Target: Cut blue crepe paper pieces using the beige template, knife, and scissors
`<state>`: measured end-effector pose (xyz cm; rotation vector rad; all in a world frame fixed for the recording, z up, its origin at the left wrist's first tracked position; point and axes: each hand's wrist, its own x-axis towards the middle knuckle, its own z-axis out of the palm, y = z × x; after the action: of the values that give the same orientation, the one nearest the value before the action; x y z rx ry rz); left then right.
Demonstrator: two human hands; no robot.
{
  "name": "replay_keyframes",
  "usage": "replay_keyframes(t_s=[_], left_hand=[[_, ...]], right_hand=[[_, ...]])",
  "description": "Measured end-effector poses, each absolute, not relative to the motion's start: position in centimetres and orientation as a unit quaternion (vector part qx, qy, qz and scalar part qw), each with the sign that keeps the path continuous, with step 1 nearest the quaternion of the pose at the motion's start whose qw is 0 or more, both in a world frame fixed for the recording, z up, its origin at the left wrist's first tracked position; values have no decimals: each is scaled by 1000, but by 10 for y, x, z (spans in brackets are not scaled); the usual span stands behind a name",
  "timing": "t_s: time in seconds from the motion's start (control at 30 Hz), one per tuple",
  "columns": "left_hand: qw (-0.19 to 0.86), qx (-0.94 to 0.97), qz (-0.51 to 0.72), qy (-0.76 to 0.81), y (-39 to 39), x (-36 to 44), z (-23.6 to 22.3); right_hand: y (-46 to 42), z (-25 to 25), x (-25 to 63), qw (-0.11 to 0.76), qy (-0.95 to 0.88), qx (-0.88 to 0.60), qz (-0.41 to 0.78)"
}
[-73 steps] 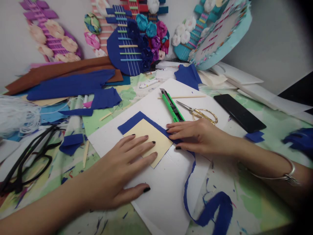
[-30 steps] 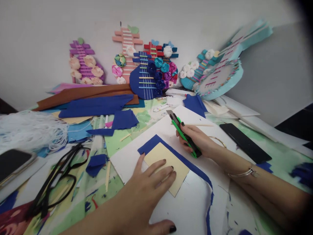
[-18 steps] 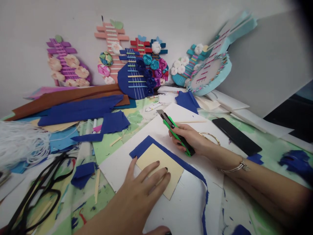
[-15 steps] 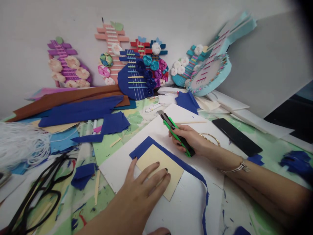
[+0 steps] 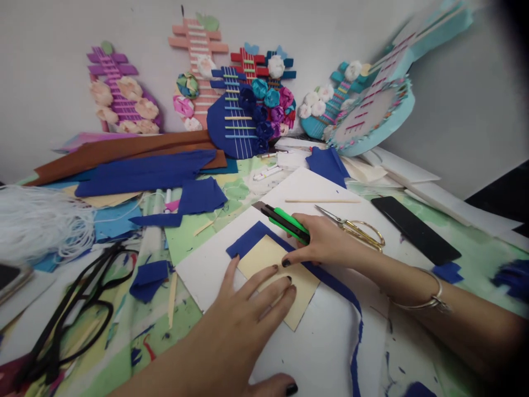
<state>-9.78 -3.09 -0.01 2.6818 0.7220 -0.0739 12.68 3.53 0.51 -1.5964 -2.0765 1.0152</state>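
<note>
My left hand [image 5: 243,322] lies flat, fingers spread, on a cream card [image 5: 270,255] that rests on a piece of blue paper [image 5: 253,235]. Both lie on a large white sheet [image 5: 314,342]. My right hand [image 5: 326,242] grips a green and black utility knife [image 5: 281,218], held low over the far edge of the cream card with its tip pointing left. A long torn strip of the blue paper [image 5: 356,331] trails toward me on the right.
Gold scissors [image 5: 355,226], a thin wooden stick [image 5: 322,200] and a black phone [image 5: 415,229] lie to the right. Blue and brown paper pieces [image 5: 140,171], white string [image 5: 37,220] and black glasses [image 5: 70,317] crowd the left. Paper guitar crafts [image 5: 243,110] lean on the wall.
My right hand picked up the utility knife from beside the scissors and has lowered it toward the far edge of the cream card. My left hand has stayed pressed on the card.
</note>
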Motion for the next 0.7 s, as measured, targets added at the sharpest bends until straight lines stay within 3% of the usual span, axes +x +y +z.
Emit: replay_keyframes(t_s=[0.27,0.7], left_hand=[[209,942,-6,261,-33,-100,-6],[166,949,54,262,-35,-103,-15]], right_hand=[[39,2,127,123,-726,-563,375],[42,-5,130,137,-717,-557,397]])
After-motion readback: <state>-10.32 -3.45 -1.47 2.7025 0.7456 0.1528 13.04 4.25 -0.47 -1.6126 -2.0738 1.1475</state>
